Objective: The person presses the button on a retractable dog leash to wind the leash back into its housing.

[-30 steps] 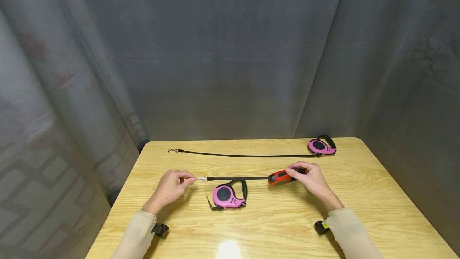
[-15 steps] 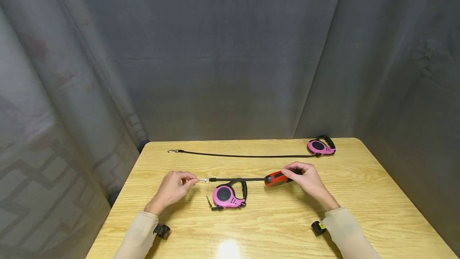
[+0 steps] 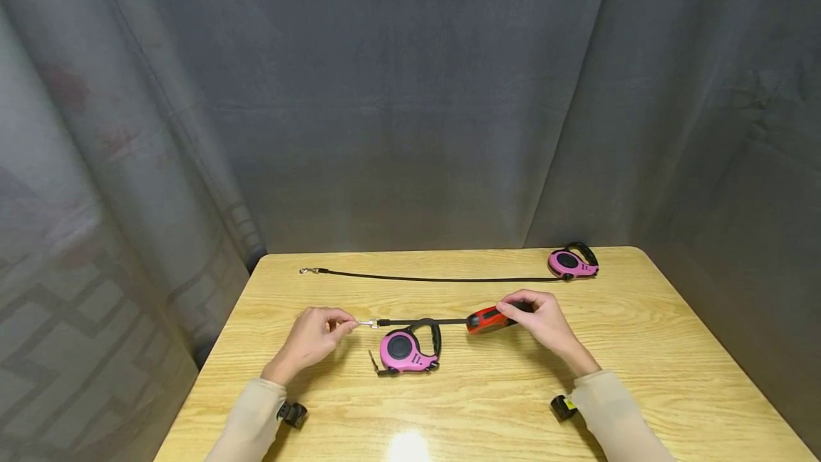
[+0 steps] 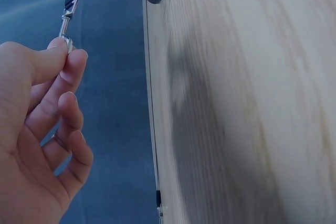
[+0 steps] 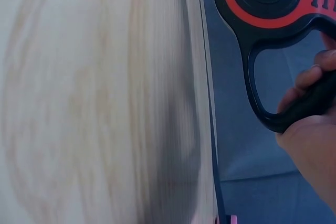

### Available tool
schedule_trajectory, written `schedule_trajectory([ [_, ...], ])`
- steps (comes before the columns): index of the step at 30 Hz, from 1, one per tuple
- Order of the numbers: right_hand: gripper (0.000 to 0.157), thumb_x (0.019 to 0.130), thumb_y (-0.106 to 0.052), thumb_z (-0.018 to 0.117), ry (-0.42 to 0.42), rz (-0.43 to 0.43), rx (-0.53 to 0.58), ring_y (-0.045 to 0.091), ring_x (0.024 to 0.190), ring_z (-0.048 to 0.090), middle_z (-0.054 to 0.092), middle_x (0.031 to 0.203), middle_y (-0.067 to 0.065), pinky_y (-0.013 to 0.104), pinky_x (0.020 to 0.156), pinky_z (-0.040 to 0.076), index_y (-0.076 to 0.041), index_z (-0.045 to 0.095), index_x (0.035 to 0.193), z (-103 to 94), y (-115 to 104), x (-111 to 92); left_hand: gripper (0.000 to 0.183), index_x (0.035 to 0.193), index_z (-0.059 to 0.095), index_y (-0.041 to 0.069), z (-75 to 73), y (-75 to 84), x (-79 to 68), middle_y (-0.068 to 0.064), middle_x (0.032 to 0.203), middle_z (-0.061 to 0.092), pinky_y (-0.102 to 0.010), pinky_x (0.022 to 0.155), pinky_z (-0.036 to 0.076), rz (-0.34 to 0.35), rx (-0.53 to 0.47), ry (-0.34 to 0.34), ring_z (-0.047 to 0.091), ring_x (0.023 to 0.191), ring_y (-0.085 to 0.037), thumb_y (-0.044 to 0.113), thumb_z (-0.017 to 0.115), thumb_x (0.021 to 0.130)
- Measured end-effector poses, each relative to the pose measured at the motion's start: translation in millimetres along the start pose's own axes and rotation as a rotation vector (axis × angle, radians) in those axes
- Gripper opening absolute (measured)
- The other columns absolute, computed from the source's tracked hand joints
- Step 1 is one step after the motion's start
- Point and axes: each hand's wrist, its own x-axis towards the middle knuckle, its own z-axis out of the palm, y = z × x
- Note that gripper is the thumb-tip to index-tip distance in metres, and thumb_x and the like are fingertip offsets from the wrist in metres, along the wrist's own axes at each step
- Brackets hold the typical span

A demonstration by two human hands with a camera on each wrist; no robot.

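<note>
Between thumb and index finger, my left hand (image 3: 314,339) pinches the silver snap clip (image 4: 65,24) of a red and black retractable dog leash (image 3: 486,321); its other fingers curl loosely in the left wrist view. My right hand (image 3: 545,324) grips the leash's black loop handle (image 5: 310,98). A straight black strap (image 3: 417,321) runs between the clip and the red case, held above the table. Just below that strap, a pink retractable leash (image 3: 417,360) lies flat, its short strap and clip pointing left.
At the back of the wooden table (image 3: 487,405), another pink leash (image 3: 571,260) lies at the right. Its black strap (image 3: 423,279) is stretched out leftward to a metal clip (image 3: 308,271). Grey curtains (image 3: 385,105) hang behind and along both sides.
My right hand has moved left with the red leash, and my left hand slightly right with the clip. The strap between them has become shorter. Both pink leashes stay put.
</note>
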Motion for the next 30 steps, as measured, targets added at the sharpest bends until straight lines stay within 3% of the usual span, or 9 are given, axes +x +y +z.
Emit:
schedule_trajectory([
  [11,0.01,0.096,-0.015,0.081,-0.021,0.037,0.006,0.003,0.087,0.067,0.08,0.099,0.004,0.023,0.077,0.054,-0.008,0.082,0.103,8.0,-6.1,2.3,0.004,0.095,0.084,0.029,5.8,2.1,3.9,0.018,0.076,0.069,-0.022,0.059,0.041,0.05,-0.004,-0.001,0.053,0.063,-0.003,0.027,0.081,0.096],
  [30,0.008,0.095,-0.014,0.081,-0.044,0.015,0.023,0.003,0.089,0.067,0.08,0.1,0.004,0.023,0.08,0.052,-0.01,0.083,0.102,25.6,-7.3,7.7,0.006,0.096,0.085,0.027,15.2,14.1,6.4,0.019,0.079,0.071,-0.021,0.062,0.043,0.104,-0.003,-0.025,0.052,0.063,0.001,0.03,0.08,0.097],
])
